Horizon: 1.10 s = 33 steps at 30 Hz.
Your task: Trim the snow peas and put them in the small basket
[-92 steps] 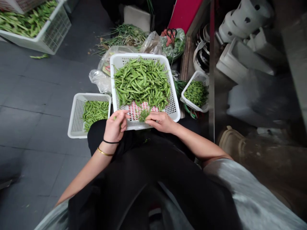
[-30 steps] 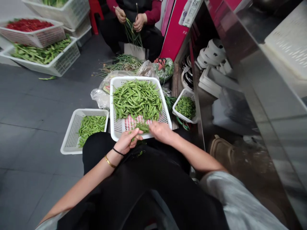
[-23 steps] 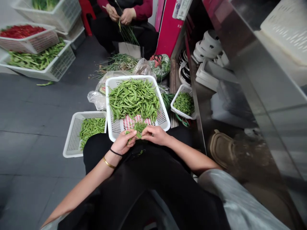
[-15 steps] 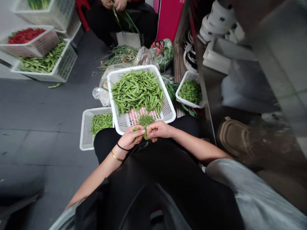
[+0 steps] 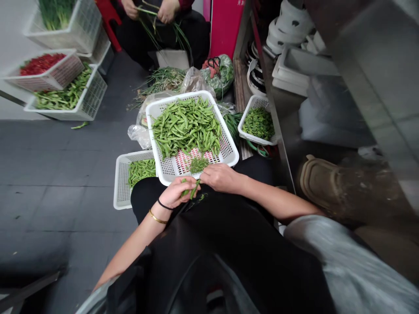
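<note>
My left hand [image 5: 176, 192] is closed around a few green pea pods [image 5: 195, 190], one of them sticking out past the fingertips. My right hand [image 5: 221, 178] pinches at the upper end of that pod; its fingertips are partly hidden. Both hands are at the near rim of a white perforated basket [image 5: 168, 167] resting at my knees. Inside it lies a big heap of pea pods [image 5: 188, 126], with a small pile of stringy green trimmings [image 5: 198, 165] closest to my hands. Green scraps [image 5: 202, 197] lie on my black apron [image 5: 229, 235].
A smaller white basket [image 5: 120, 192] of pods stands at the left, another basket [image 5: 242, 131] of leafy greens at the right. Scallions [image 5: 168, 79] and plastic bags lie beyond. Across from me, a person's hands [image 5: 168, 11] hold scallions. A metal shelf edge [image 5: 278, 139] runs along the right.
My right hand has turned with its back upward and drawn slightly up from the left hand. The pod tilts more now. The other person's hands have moved apart.
</note>
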{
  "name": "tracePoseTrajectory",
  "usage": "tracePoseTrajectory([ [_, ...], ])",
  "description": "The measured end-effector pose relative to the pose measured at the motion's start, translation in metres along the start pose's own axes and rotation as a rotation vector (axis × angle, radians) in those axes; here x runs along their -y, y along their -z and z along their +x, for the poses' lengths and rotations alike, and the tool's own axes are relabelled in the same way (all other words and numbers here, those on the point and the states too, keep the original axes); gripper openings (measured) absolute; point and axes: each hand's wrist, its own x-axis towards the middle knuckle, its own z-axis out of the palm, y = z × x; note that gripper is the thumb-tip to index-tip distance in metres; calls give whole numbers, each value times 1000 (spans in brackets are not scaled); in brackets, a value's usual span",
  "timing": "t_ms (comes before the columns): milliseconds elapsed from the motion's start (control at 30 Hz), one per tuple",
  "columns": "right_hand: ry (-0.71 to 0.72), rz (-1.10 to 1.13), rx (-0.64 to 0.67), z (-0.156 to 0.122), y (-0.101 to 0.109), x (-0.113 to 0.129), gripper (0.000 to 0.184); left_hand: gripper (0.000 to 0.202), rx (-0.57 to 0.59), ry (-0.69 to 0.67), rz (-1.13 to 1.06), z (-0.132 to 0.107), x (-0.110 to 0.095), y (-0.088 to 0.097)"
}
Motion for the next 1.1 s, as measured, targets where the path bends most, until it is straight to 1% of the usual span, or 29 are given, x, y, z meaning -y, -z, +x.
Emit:
tracePoseTrajectory([
  [33, 26, 0, 55, 2, -2, 2, 29, 17, -27, -48, 126, -3, -3, -2],
  [67, 61, 45, 88, 3, -3, 1, 28, 15, -44, -111, 258, -6, -7, -3],
  [100, 100, 134, 94, 3, -4, 0, 27, 14, -49, -181, 373, -10, -10, -5],
  [167, 133, 414, 38, 4, -4, -2, 27, 11, -55, -310, 499, -17, -15, -9],
  [200, 103, 573, -14, 4, -5, -2, 29, 8, -80, -358, 506, -20, -15, -11],
  [233, 41, 726, -72, 5, -6, 0, 31, 7, -135, -399, 484, -22, -13, -13],
  [300, -124, 960, -183, 9, -11, 7, 33, 9, -291, -455, 381, -22, -8, -17],
  [367, -238, 1051, -273, 15, -17, 14, 31, 16, -432, -494, 206, -17, -2, -16],
  [433, -277, 1017, -330, 20, -21, 14, 29, 21, -566, -545, 6, -10, -2, -9],
  [467, -283, 965, -342, 23, -22, 10, 29, 22, -631, -580, -81, -7, -4, -3],
  [500, -285, 896, -339, 26, -21, 4, 29, 21, -684, -615, -159, -4, -8, 6],
  [533, -280, 808, -311, 28, -20, -5, 27, 20, -714, -643, -226, -2, -12, 16],
  [567, -265, 702, -250, 32, -19, -16, 23, 19, -705, -654, -296, -1, -16, 26],
  [600, -244, 579, -153, 35, -17, -28, 18, 19, -654, -642, -371, -1, -19, 36],
  [633, -226, 445, -32, 40, -17, -41, 21, 19, -585, -611, -440, -1, -21, 44],
  [700, -250, 151, 209, 51, -19, -67, 39, 16, -423, -515, -545, -1, -22, 54],
  [733, -292, 12, 300, 58, -22, -79, 41, 14, -352, -467, -575, -2, -21, 56],
  [767, -341, -107, 359, 64, -26, -90, 37, 13, -291, -428, -595, -2, -19, 56],
  [833, -412, -245, 412, 75, -35, -108, 32, 16, -196, -379, -613, -4, -16, 53],
  [900, -430, -260, 424, 81, -40, -119, 30, 16, -133, -356, -605, -5, -14, 47],
  [967, -449, -250, 406, 80, -39, -123, 28, 16, -92, -311, -562, -6, -12, 42],
  [1033, -484, -255, 365, 74, -33, -117, 25, 19, -115, -250, -474, -3, -10, 37],
  [1100, -516, -141, 278, 62, -26, -99, 24, 25, -229, -212, -355, 3, -5, 30],
])
